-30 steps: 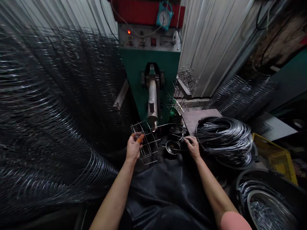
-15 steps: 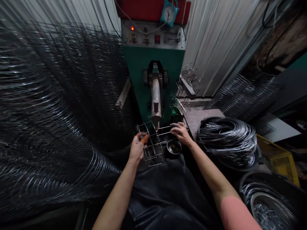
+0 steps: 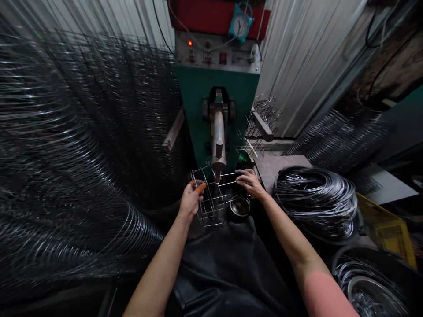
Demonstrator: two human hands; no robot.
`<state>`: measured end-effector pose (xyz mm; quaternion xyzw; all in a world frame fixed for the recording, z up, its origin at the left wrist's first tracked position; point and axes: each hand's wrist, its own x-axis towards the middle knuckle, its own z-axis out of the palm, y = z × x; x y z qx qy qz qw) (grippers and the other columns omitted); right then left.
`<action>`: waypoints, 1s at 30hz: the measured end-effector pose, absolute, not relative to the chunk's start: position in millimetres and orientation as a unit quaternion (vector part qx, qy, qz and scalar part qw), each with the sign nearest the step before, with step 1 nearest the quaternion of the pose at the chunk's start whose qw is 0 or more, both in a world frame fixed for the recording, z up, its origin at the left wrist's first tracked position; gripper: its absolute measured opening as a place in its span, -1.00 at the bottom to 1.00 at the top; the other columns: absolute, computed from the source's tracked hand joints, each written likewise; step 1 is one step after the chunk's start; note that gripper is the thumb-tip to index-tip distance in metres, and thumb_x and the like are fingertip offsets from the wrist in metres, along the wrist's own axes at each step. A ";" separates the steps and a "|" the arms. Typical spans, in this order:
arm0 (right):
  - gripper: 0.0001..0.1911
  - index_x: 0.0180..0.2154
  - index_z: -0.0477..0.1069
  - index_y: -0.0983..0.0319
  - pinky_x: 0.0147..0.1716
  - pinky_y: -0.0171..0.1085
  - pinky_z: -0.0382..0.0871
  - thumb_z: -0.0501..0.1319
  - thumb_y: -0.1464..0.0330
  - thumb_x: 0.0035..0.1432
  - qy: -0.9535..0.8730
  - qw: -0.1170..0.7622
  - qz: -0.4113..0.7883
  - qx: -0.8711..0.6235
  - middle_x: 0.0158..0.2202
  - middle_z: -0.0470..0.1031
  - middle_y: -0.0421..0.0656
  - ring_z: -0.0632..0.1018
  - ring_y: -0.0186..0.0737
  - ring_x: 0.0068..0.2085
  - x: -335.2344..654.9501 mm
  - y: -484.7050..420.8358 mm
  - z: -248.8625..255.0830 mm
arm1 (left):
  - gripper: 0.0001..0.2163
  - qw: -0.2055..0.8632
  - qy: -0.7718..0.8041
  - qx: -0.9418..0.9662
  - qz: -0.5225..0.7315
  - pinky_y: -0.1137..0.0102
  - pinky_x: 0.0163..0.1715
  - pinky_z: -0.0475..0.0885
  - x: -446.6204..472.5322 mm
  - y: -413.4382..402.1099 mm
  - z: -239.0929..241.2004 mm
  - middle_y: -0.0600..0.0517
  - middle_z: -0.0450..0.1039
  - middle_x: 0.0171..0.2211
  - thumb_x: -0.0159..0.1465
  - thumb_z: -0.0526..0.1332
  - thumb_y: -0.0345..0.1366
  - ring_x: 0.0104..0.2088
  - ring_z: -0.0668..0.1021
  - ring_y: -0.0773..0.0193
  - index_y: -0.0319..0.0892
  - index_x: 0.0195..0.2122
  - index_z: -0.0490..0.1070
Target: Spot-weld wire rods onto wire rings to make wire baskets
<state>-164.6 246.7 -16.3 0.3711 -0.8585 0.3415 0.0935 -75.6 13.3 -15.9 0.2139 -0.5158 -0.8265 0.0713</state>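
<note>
A small wire rack [image 3: 209, 202] sits under the silver electrode arm [image 3: 218, 143] of a green welding machine [image 3: 216, 97]. My left hand [image 3: 191, 200] grips the rack's left side, fingers closed on its wires, an orange cover on the thumb tip. My right hand [image 3: 248, 182] pinches a thin wire rod [image 3: 228, 183] laid across the rack's top, right below the electrode tip. A small metal bowl [image 3: 240, 206] rests just under my right wrist.
Huge stacks of wire grids [image 3: 72, 145] fill the left. A coil of wire rings [image 3: 315, 198] lies at the right, with a yellow crate [image 3: 386, 229] and a steel basin [image 3: 373, 295] beyond. Finished wire racks [image 3: 256, 127] hang beside the machine. A dark apron [image 3: 228, 273] covers my lap.
My right hand left the bowl area at the right and came up to the rack's top with a wire rod. My left hand kept its grip on the rack.
</note>
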 end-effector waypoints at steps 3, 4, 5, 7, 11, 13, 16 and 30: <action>-0.79 -0.34 0.47 0.15 -0.02 -0.09 0.16 0.10 0.23 0.15 -0.859 0.084 0.343 0.370 -0.03 0.39 -0.18 0.26 -0.14 -0.08 -169.4 245.5 -14.8 | -0.58 0.072 -0.508 0.216 -0.831 0.63 -0.74 0.03 -80.6 11.7 -17.1 0.14 0.20 -0.49 -0.25 0.40 -0.23 -0.56 0.28 0.50 -0.20 -0.39 0.29; -0.79 -0.34 0.47 0.15 -0.02 -0.09 0.16 0.11 0.23 0.15 -0.860 0.080 0.342 0.369 -0.03 0.39 -0.19 0.26 -0.14 -0.07 -171.1 244.9 -14.3 | -0.58 0.072 -0.505 0.216 -0.832 0.63 -0.74 0.03 -82.2 11.0 -17.2 0.13 0.20 -0.49 -0.25 0.40 -0.24 -0.56 0.28 0.50 -0.20 -0.38 0.28; -0.79 -0.34 0.47 0.15 -0.02 -0.09 0.16 0.10 0.22 0.15 -0.861 0.077 0.341 0.369 -0.03 0.39 -0.18 0.26 -0.14 -0.07 -172.8 244.3 -13.7 | -0.58 0.071 -0.502 0.216 -0.835 0.63 -0.74 0.02 -83.7 10.4 -17.0 0.13 0.21 -0.49 -0.26 0.40 -0.25 -0.56 0.28 0.50 -0.20 -0.38 0.28; -0.78 -0.34 0.47 0.15 -0.02 -0.09 0.17 0.10 0.21 0.15 -0.861 0.075 0.339 0.371 -0.04 0.39 -0.18 0.26 -0.14 -0.08 -175.7 243.0 -12.4 | -0.56 0.067 -0.494 0.218 -0.839 0.63 -0.75 0.01 -86.3 9.4 -16.3 0.13 0.22 -0.49 -0.29 0.41 -0.27 -0.57 0.28 0.49 -0.20 -0.39 0.27; -0.76 -0.35 0.47 0.16 -0.02 -0.10 0.17 0.10 0.20 0.15 -0.860 0.071 0.340 0.374 -0.05 0.40 -0.16 0.27 -0.14 -0.09 -178.7 241.1 -9.9 | -0.56 0.051 -0.478 0.228 -0.847 0.62 -0.75 0.00 -89.7 8.2 -15.5 0.13 0.23 -0.52 -0.31 0.41 -0.30 -0.59 0.27 0.49 -0.21 -0.40 0.26; -0.77 -0.35 0.47 0.16 -0.02 -0.11 0.17 0.10 0.21 0.15 -0.861 0.062 0.341 0.371 -0.05 0.40 -0.16 0.27 -0.15 -0.09 -179.3 241.0 -9.0 | -0.57 0.049 -0.477 0.229 -0.847 0.62 -0.76 -0.01 -91.3 7.3 -16.4 0.12 0.23 -0.53 -0.30 0.41 -0.30 -0.60 0.28 0.49 -0.21 -0.41 0.27; -0.77 -0.36 0.47 0.17 -0.02 -0.10 0.16 0.10 0.22 0.15 -0.867 0.040 0.339 0.364 -0.06 0.40 -0.15 0.28 -0.16 -0.09 -180.8 240.6 -8.2 | -0.58 0.052 -0.486 0.227 -0.842 0.62 -0.77 -0.01 -95.2 5.1 -18.2 0.12 0.22 -0.54 -0.28 0.40 -0.30 -0.62 0.27 0.50 -0.22 -0.41 0.27; -0.53 0.13 0.15 0.11 0.05 -0.08 0.18 0.03 0.27 0.16 -0.843 0.098 0.483 0.213 0.06 0.29 -0.12 0.33 -0.16 0.04 -77.4 313.2 -23.5 | -0.74 -0.001 -0.492 0.127 -0.862 0.65 -0.70 0.16 23.1 -33.5 -18.5 -0.04 0.39 -0.19 -0.02 0.33 -0.33 -0.50 0.40 0.48 -0.20 -0.32 0.32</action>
